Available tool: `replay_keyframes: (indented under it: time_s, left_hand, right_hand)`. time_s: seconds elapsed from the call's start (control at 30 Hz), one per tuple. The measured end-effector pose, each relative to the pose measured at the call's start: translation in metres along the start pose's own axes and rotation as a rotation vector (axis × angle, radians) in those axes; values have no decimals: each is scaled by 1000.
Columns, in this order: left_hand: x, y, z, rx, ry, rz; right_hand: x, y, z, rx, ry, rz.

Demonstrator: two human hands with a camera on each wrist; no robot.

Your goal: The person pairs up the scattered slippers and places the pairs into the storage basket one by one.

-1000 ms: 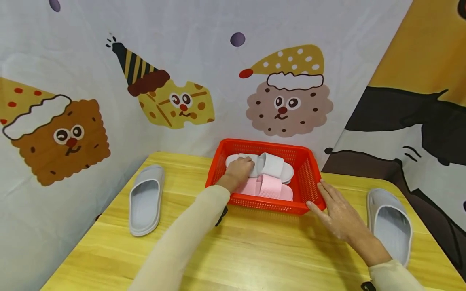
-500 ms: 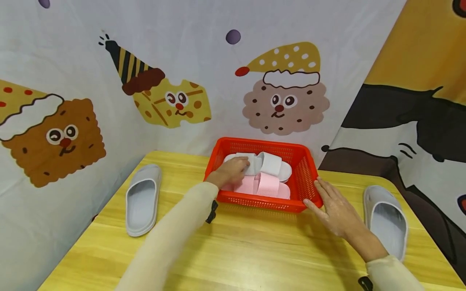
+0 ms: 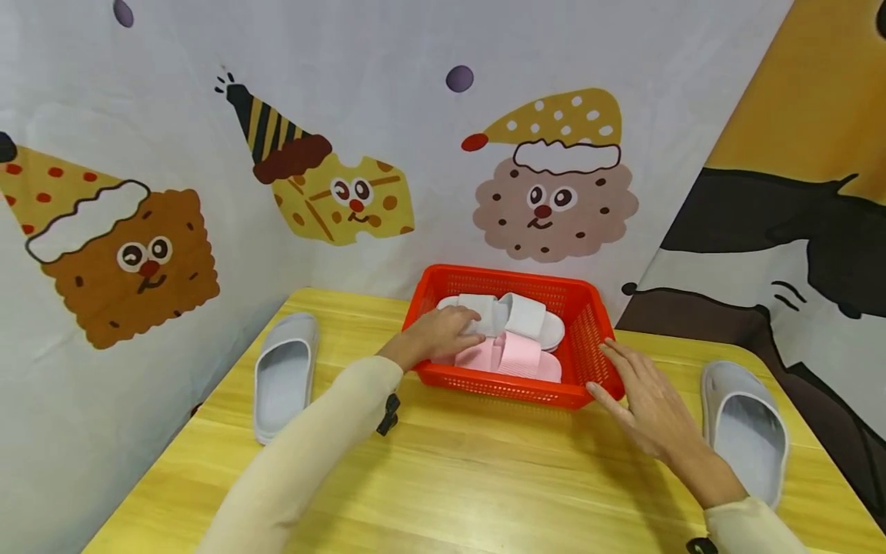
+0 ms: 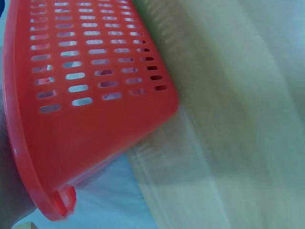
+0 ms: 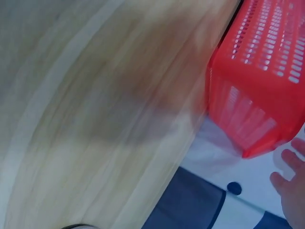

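Observation:
A red plastic basket (image 3: 602, 350) stands at the back of the wooden table with two pairs of slippers inside. White slides (image 3: 526, 317) lie along its far side, and pink slides (image 3: 519, 354) along the near side. My left hand (image 3: 439, 332) reaches over the basket's left end, fingers extended above the slides; whether they touch is unclear. At the basket's right front corner, my right hand (image 3: 647, 400) has straight fingers against or close beside the rim. In the right wrist view, fingertips of the right hand (image 5: 293, 186) show by the basket (image 5: 252, 100).
One grey slipper (image 3: 285, 377) lies on the table's left side, another grey slipper (image 3: 746, 435) on the right beside my right forearm. A printed cloth (image 3: 429, 185) hangs right behind the basket. The wooden tabletop (image 3: 471, 477) extends in front.
My left hand has drawn back slightly to the left from the white slides, its fingers loosening from curled to extended. The right hand stays at the basket's corner. The head view shifts a little.

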State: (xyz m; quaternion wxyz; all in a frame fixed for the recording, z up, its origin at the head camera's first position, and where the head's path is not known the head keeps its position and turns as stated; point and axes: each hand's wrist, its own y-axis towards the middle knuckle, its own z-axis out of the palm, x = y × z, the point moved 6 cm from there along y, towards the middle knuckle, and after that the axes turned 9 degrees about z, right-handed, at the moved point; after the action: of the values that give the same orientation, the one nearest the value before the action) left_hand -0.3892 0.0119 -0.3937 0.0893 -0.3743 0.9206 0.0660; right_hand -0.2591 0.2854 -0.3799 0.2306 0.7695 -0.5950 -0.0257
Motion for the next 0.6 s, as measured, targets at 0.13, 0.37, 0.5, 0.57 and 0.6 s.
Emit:
replay_keyframes:
  time_s: [0.13, 0.37, 0.5, 0.57, 0.6]
  left_hand:
    - [-5, -11, -6, -53, 80, 43]
    - [-10, -27, -12, -83, 129, 61]
    - [-17, -32, -13, -89, 152, 89]
    - [-22, -34, -13, -94, 171, 112]
    - [-24, -35, -13, -98, 180, 122]
  right_hand:
    - [18, 0, -4, -21, 0, -102]
    - [38, 0, 1, 11, -33, -160]
    - [46, -3, 1, -17, -38, -228]
    - [51, -4, 2, -31, -31, -271]
    - [53, -5, 2, -33, -29, -284]
